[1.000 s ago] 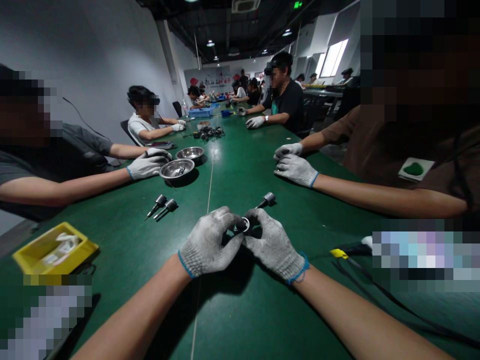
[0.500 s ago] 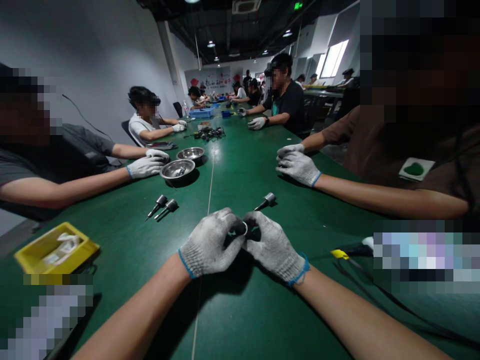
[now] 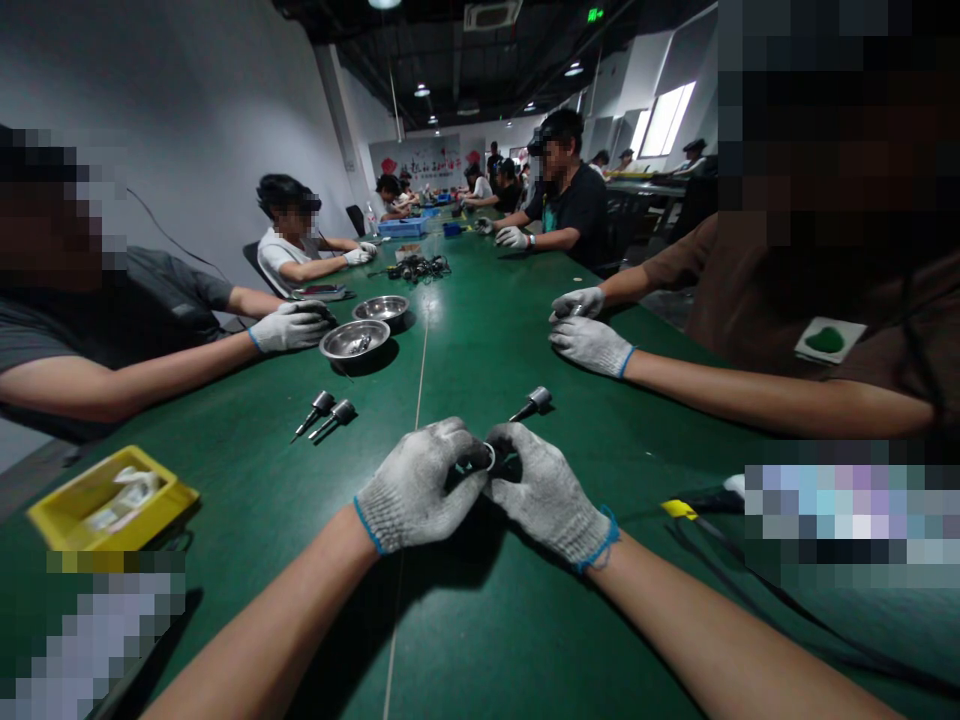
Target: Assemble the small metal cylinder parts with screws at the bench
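Note:
My left hand (image 3: pixel 420 490) and my right hand (image 3: pixel 544 490), both in grey knit gloves, meet over the green table (image 3: pixel 465 620). Both are closed around a small dark part with a thin metal ring (image 3: pixel 489 458) pinched between the fingertips. Just beyond my right hand lies a small metal pin with a round head (image 3: pixel 532 402). Two similar metal pins (image 3: pixel 324 412) lie to the left of my hands.
Two steel bowls (image 3: pixel 355 340) stand further up the table. A yellow tray (image 3: pixel 112 500) sits at the near left edge. A yellow-tipped tool with dark cables (image 3: pixel 686 508) lies at the right. Gloved co-workers' hands rest on the left (image 3: pixel 289 328) and on the right (image 3: pixel 592 345).
My hands have stayed together, and the ring has turned from lying flat to standing more on edge between my fingertips. The co-workers' hands have shifted slightly.

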`<state>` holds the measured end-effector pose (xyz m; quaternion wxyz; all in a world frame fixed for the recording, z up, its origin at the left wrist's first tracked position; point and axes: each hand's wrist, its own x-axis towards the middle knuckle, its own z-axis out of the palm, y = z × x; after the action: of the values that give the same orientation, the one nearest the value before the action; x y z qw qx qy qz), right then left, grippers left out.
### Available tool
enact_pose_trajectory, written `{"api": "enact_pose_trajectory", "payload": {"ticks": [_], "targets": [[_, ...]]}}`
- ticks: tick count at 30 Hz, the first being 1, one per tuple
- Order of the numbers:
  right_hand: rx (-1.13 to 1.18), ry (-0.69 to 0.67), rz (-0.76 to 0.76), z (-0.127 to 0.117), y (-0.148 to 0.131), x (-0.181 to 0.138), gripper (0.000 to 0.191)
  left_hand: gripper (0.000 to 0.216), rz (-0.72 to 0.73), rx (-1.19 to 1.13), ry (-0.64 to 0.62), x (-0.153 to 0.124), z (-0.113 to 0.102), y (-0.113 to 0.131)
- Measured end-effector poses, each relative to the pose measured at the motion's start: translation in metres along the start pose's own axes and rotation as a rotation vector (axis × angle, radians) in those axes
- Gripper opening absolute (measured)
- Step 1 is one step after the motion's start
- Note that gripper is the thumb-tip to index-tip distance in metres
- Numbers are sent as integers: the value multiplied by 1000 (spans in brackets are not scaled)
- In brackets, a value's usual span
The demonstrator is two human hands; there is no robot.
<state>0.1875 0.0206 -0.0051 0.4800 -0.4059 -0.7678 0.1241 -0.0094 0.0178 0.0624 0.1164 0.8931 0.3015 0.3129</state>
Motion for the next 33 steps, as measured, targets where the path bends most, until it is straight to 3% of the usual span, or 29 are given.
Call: {"api": "enact_pose_trajectory", "payload": {"ticks": [13, 24, 28, 33], "targets": [[14, -9, 25, 0, -3, 1, 28, 5, -28, -24, 62, -4, 6, -4], [42, 23, 67, -2, -7, 5, 21, 13, -19, 22, 310, -13, 25, -12], [48, 38, 28, 0, -7, 6, 27, 11, -133, 45, 430, -15, 31, -17], [53, 49, 54, 4, -5, 5, 23, 13, -350, -55, 425, -15, 34, -22]]}}
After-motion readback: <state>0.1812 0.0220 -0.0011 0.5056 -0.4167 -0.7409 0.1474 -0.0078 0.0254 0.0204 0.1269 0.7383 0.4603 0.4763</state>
